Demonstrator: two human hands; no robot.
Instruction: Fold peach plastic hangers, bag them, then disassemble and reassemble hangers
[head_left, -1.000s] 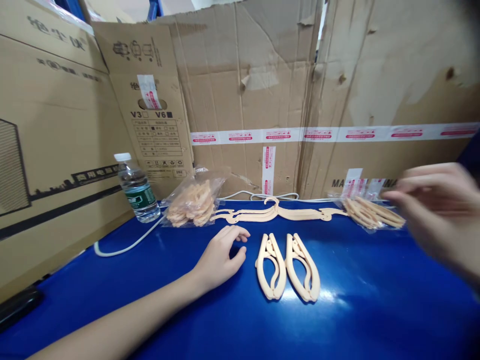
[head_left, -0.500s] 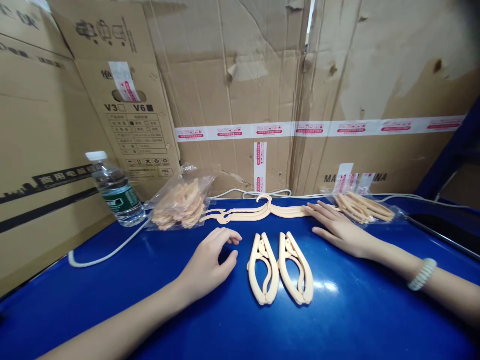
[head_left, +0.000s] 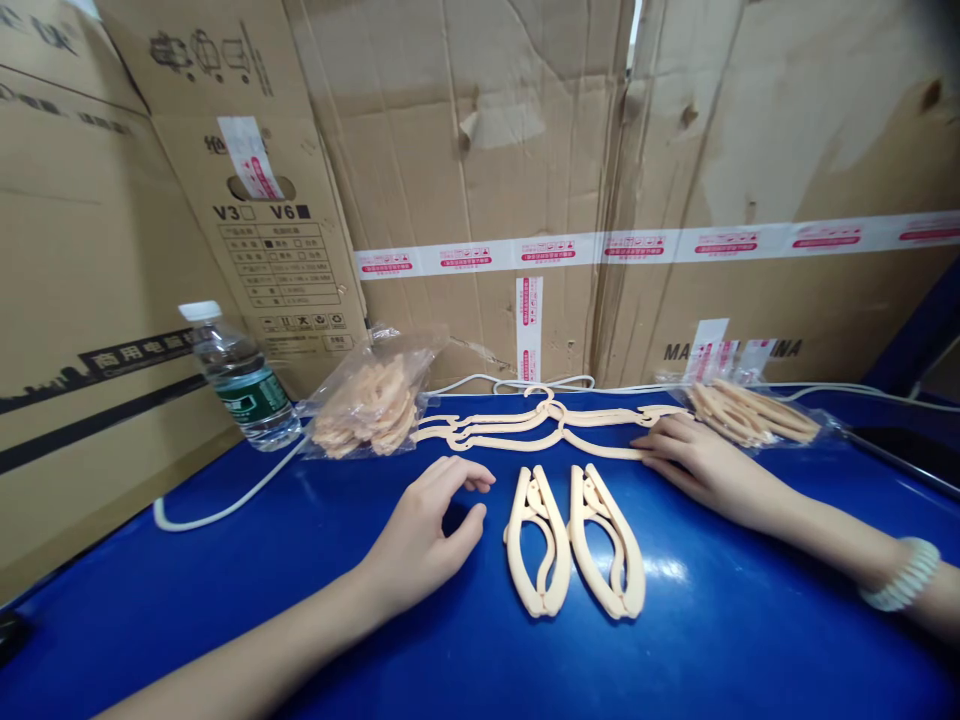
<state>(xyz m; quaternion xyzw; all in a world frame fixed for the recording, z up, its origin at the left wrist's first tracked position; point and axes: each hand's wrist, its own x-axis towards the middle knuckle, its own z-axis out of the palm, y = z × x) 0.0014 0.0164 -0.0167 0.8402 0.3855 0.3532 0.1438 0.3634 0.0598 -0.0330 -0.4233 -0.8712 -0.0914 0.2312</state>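
My right hand (head_left: pixel 694 462) has its fingers closed on the right end of an unfolded cream plastic hanger (head_left: pixel 517 443), the front one of a few lying across the back of the table. The pinch itself is partly hidden. Behind it lies another unfolded hanger (head_left: pixel 600 416), with a hook standing up beside it. My left hand (head_left: pixel 427 525) rests on the table with thumb and fingers apart, curved and holding nothing. Between my hands, nearer to me, two folded hangers lie side by side: a left one (head_left: pixel 556 560) and a right one (head_left: pixel 634 565).
A clear bag of folded hangers (head_left: pixel 367 415) lies at the back left beside a water bottle (head_left: pixel 251 395). Another bagged bundle (head_left: pixel 757 415) sits at the back right, near a dark flat device (head_left: pixel 907 455). A white cable (head_left: pixel 225 515) crosses the blue table. Cardboard (head_left: pixel 480 170) walls the back.
My right hand has gone from flat, spread fingers to closing on the front hanger. That hanger has come toward me, apart from those behind. My left hand has barely moved; the view shifted slightly.
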